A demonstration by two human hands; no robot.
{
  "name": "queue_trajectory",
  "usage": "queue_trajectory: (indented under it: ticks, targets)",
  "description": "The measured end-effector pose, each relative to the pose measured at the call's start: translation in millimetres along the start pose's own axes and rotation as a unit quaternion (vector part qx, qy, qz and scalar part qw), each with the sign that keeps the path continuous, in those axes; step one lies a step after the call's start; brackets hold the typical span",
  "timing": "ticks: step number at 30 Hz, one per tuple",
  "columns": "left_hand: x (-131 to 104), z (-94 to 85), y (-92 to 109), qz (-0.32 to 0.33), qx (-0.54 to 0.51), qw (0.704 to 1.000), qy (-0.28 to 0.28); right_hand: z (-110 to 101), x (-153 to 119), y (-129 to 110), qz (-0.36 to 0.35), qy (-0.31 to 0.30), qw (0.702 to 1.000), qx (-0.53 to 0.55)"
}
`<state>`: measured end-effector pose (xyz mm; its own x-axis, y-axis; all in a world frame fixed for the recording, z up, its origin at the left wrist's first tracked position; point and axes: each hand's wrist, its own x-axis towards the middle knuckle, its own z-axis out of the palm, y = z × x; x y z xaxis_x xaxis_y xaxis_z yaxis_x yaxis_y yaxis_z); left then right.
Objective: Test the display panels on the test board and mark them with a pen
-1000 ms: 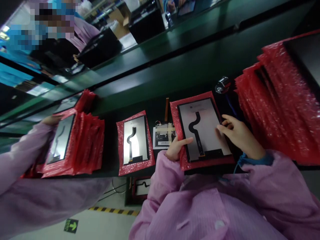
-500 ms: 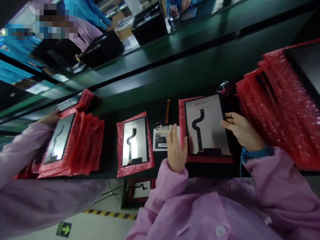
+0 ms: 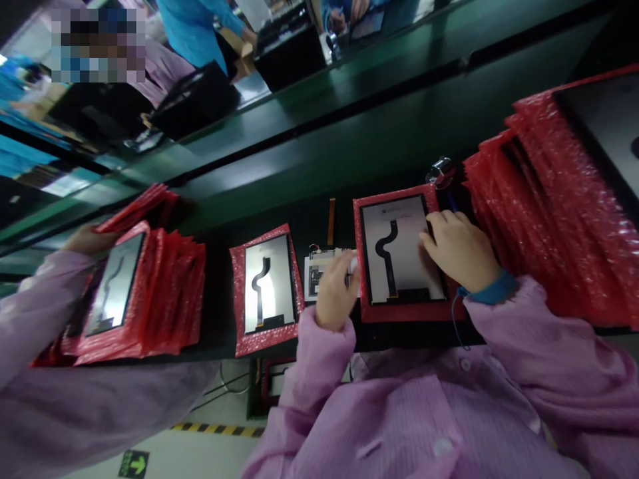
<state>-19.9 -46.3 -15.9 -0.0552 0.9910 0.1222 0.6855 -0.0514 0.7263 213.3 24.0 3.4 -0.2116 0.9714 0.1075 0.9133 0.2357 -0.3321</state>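
Note:
A display panel (image 3: 407, 266) with a black S-shaped flex cable lies centred on a red bubble bag (image 3: 367, 311) in front of me. My right hand (image 3: 462, 253) rests over the panel's right edge, fingers bent but apart and fingertips on its surface. Left of the bag, my left hand (image 3: 337, 291) has curled fingers. Something small and white shows at its fingertips; I cannot make out what it is. Partly behind that hand is a white-edged circuit part (image 3: 313, 279). An orange flex strip (image 3: 331, 221) lies beyond it.
Another panel (image 3: 269, 283) on a red bag lies left. A co-worker's hand (image 3: 87, 241) holds a red bag above the left stack (image 3: 167, 293). A tall stack of red bags (image 3: 564, 219) stands right. A shiny metal object (image 3: 441, 171) sits near the green ledge (image 3: 299, 159).
The panel has shifted left and now sits within its red bag. My right hand has moved left over the panel's edge. My left hand's fingers have curled. The co-worker's hand has lifted a bag.

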Motion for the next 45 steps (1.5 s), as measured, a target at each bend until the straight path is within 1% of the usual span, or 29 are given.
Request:
queue_trajectory:
  ticks: [2,3,5,7,9,11,14,17,19,20,22,23,24,25,26,28,29,31,32,33,34,35,36,37,38,39,41,43,45]
  targets:
    - [36.0,-8.4,-7.6,0.017,0.074,0.995,0.069,2.0,10.3,-12.0,-0.078,-0.022,0.997,0.012]
    - [53.3,-9.5,-13.3,0.008,0.114,0.990,0.089,6.5,16.0,-16.4,-0.106,-0.039,0.993,0.027]
    - [81.2,-7.1,-27.7,-0.034,0.178,0.979,0.092,19.8,24.7,-20.8,-0.134,-0.071,0.988,0.040]
    - [96.5,-3.0,-43.4,-0.057,0.195,0.975,0.086,33.2,27.6,-19.8,-0.145,-0.090,0.984,0.042]
    - [100.6,-1.0,-57.1,-0.054,0.161,0.981,0.098,42.1,25.3,-16.2,-0.161,-0.090,0.982,0.049]
    - [99.1,-1.6,-66.3,-0.041,0.093,0.987,0.122,46.2,20.8,-13.6,-0.174,-0.086,0.979,0.057]
    - [97.1,-4.0,-72.4,-0.022,-0.003,0.990,0.139,47.2,15.5,-16.2,-0.173,-0.091,0.979,0.054]
    - [98.5,-5.1,-73.8,-0.016,-0.042,0.989,0.144,42.6,14.3,-22.3,-0.166,-0.086,0.980,0.061]
    - [99.2,-5.4,-74.2,-0.018,-0.047,0.988,0.147,33.5,16.1,-22.2,-0.125,-0.061,0.988,0.063]
    - [99.1,-5.6,-74.5,-0.018,-0.048,0.988,0.149,27.1,17.5,-19.7,-0.083,-0.040,0.994,0.057]
    - [98.1,-6.2,-75.4,-0.017,-0.047,0.987,0.153,13.1,21.0,-9.7,0.039,0.009,0.999,0.034]
    - [97.3,-6.7,-75.8,-0.017,-0.042,0.987,0.156,7.0,22.8,-2.9,0.104,0.025,0.994,0.019]
    - [96.5,-7.3,-76.1,-0.017,-0.033,0.986,0.163,2.2,24.6,4.6,0.161,0.030,0.987,0.006]
    - [95.6,-8.2,-75.8,-0.017,-0.017,0.984,0.174,-0.7,26.4,12.0,0.203,0.026,0.979,-0.005]
    - [94.8,-9.3,-74.8,-0.014,0.006,0.982,0.190,-1.9,28.2,18.8,0.232,0.015,0.973,-0.012]
    - [92.1,-11.8,-68.3,0.000,0.060,0.972,0.227,-0.9,31.4,28.7,0.255,-0.008,0.967,-0.015]
    - [89.6,-13.1,-61.8,0.011,0.081,0.967,0.243,-0.3,32.3,31.3,0.257,-0.010,0.966,-0.012]
    - [80.5,-14.4,-41.3,0.042,0.086,0.962,0.255,-2.4,30.8,31.0,0.251,0.013,0.968,0.016]
    - [73.1,-13.9,-27.5,0.057,0.060,0.967,0.242,-5.8,27.4,28.2,0.240,0.035,0.969,0.048]
    - [63.7,-12.4,-12.0,0.068,0.019,0.975,0.212,-10.4,22.0,23.7,0.223,0.060,0.968,0.100]
    - [52.6,-9.7,4.3,0.075,-0.040,0.983,0.162,-15.9,14.4,17.8,0.201,0.081,0.961,0.171]
    - [40.3,-6.0,20.2,0.066,-0.105,0.989,0.077,-21.4,4.8,10.9,0.174,0.088,0.948,0.251]
    - [27.5,-1.2,34.8,0.040,-0.158,0.986,-0.030,-26.3,-6.0,3.6,0.147,0.084,0.928,0.332]
    - [14.9,4.4,47.1,0.018,-0.194,0.975,-0.106,-29.9,-17.6,-3.6,0.124,0.066,0.905,0.401]
    - [3.1,10.4,56.7,-0.006,-0.214,0.963,-0.164,-31.8,-29.2,-10.4,0.106,0.046,0.884,0.453]
    - [-7.3,16.3,63.2,-0.026,-0.221,0.953,-0.205,-31.7,-40.1,-16.3,0.094,0.034,0.865,0.491]
    - [-23.7,26.0,68.6,-0.044,-0.216,0.944,-0.247,-26.3,-59.3,-25.5,0.068,0.010,0.847,0.528]
    - [-35.1,30.0,67.7,-0.033,-0.204,0.939,-0.275,-16.8,-75.4,-31.6,0.042,-0.004,0.845,0.533]
    - [-43.9,26.1,64.9,-0.022,-0.205,0.927,-0.313,-8.6,-90.4,-35.4,0.041,-0.015,0.852,0.521]
